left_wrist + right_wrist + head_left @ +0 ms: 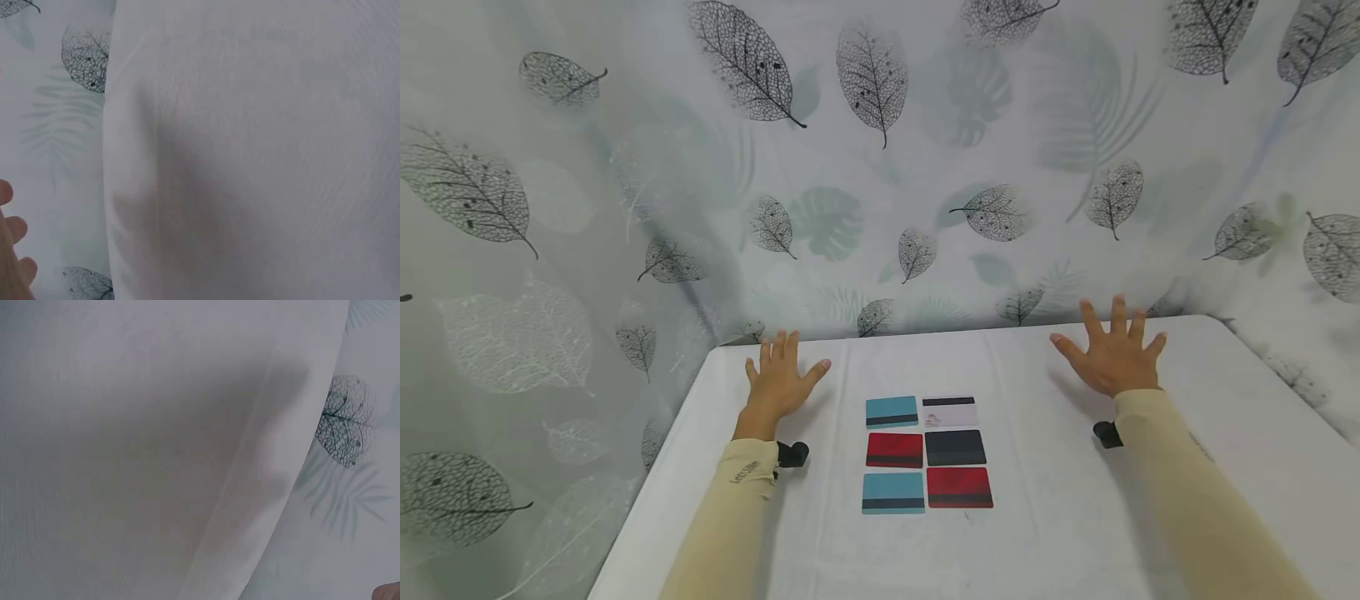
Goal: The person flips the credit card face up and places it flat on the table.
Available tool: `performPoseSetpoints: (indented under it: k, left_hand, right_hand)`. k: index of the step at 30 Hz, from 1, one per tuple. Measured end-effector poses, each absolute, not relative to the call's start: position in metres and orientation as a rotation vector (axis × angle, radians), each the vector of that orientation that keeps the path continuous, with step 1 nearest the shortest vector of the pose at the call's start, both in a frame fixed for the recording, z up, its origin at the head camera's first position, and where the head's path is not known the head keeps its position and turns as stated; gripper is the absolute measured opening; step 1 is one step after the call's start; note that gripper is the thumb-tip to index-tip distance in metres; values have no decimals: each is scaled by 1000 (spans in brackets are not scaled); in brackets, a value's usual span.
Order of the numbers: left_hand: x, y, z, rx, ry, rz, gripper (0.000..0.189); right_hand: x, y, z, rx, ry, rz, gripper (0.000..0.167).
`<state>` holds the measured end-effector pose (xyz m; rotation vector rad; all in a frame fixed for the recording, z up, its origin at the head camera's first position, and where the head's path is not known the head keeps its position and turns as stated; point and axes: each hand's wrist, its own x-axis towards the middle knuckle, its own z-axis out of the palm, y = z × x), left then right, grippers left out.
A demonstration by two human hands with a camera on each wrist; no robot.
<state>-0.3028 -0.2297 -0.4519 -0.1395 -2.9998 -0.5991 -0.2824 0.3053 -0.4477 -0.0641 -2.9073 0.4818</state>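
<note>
Six-sided order is absent; several striped cards lie flat in two columns on the white table. On the left are a blue card (892, 412), a red card (894, 450) and another blue card (892, 493). The right column has a white card (950, 412) with a dark stripe, a dark card (955, 447) and a red card (959, 487). Left of them, my left hand (778, 385) has its fingers spread and holds nothing. My right hand (1112, 354), also spread, is farther off to their right. Only a few fingertips (17, 228) show in the left wrist view.
A white cloth covers the table (1030, 533). Behind its far edge hangs a leaf-printed curtain (940, 167), which continues along the left and right sides. Each sleeve carries a small black wrist device. Shadows of the hands fall on the cloth.
</note>
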Motion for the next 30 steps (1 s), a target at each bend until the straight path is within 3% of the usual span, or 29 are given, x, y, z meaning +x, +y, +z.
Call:
performPoseSetpoints:
  k: [30]
  left_hand:
    - [-288,-179,-452,-396,-3114,-689,114]
  right_hand:
    - [-288,206,-458,194,-2968,459,99]
